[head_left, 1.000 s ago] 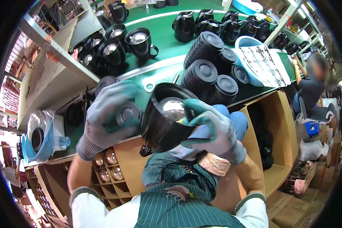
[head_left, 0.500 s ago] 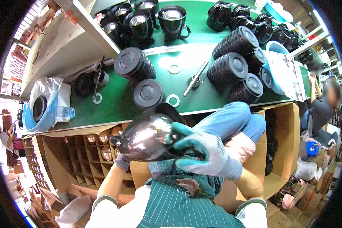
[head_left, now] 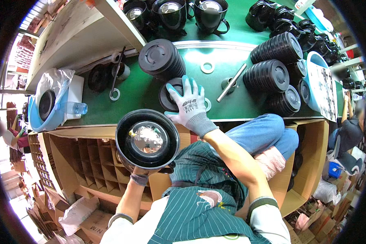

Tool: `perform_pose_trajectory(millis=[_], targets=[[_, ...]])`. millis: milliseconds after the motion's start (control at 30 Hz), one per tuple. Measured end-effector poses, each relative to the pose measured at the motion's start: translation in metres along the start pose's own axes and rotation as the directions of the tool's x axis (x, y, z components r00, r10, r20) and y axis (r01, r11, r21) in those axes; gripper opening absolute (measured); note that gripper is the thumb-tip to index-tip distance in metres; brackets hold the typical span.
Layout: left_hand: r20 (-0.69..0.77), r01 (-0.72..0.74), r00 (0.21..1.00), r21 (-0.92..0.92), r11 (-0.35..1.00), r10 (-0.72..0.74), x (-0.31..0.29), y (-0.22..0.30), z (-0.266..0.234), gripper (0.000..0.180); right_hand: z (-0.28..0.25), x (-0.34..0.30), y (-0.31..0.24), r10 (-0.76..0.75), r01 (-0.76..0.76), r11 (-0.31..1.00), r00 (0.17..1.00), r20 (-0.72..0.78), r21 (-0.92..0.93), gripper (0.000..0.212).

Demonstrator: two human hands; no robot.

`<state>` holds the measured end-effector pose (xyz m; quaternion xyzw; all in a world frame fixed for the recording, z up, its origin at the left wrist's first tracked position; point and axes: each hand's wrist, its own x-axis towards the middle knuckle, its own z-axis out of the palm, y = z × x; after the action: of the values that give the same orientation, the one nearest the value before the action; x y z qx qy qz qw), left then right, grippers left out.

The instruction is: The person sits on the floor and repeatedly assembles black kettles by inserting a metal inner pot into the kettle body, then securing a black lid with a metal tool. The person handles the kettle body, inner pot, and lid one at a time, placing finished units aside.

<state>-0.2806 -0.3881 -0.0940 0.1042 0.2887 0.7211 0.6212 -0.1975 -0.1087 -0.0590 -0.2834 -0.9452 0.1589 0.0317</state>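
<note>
My left hand (head_left: 140, 174), mostly hidden beneath it, supports a black jug (head_left: 124, 140) near the table's front edge. Its round open end faces up, and a shiny silver, rounded liner (head_left: 150, 138) shows inside. My right hand (head_left: 190, 103), in a grey and green glove, is spread over a black round disc (head_left: 165, 96) on the green table. The fingers lie apart and reach onto the disc; the thumb points toward the jug. Just behind stands a stack of ribbed black discs (head_left: 156, 57). A white ring (head_left: 208, 105) peeks out beside the right hand.
More disc stacks (head_left: 268, 75) stand at the right, near a metal rod (head_left: 232, 82). Black jugs with silver liners (head_left: 168, 18) line the back. A light-blue basin (head_left: 36, 118) sits at the left. Below the table is a divided carton (head_left: 93, 162); an open carton (head_left: 309, 162) stands right.
The jug has been turned from lying sideways so its open end faces up. My right hand has left it and moved forward onto the black disc. The view has shifted left.
</note>
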Motion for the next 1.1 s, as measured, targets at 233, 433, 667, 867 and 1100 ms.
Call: perform_pose_trajectory(millis=[233, 433, 667, 867, 1100], targets=[[-0.022, 0.019, 1.0, 0.312, 0.95, -0.013, 0.034, -0.012, 0.0, 0.063, -0.071, -0.066, 0.045, 0.158, 0.13, 0.657, 0.939, -0.304, 0.742, 0.096], [0.168, 0.069, 0.97, 0.509, 0.858, -0.177, 0.093, -0.024, 0.03, 0.064, -0.119, -0.147, 0.065, -0.112, 0.4, 0.601, 0.899, -0.422, 0.692, 0.101], [0.19, 0.23, 0.871, 0.656, 0.719, -0.453, 0.138, -0.035, 0.079, 0.068, -0.148, -0.226, 0.092, -0.049, 0.391, 0.708, 0.857, -0.512, 0.587, 0.105], [0.266, 0.487, 0.646, 0.578, 0.655, -0.715, 0.182, -0.051, 0.155, 0.063, -0.163, -0.28, 0.112, 0.031, 0.371, 0.763, 0.798, -0.602, 0.53, 0.101], [0.225, 0.741, 0.432, 0.463, 0.486, -0.873, 0.221, -0.076, 0.163, 0.066, -0.167, -0.315, 0.123, 0.146, 0.307, 0.797, 0.739, -0.658, 0.521, 0.101]])
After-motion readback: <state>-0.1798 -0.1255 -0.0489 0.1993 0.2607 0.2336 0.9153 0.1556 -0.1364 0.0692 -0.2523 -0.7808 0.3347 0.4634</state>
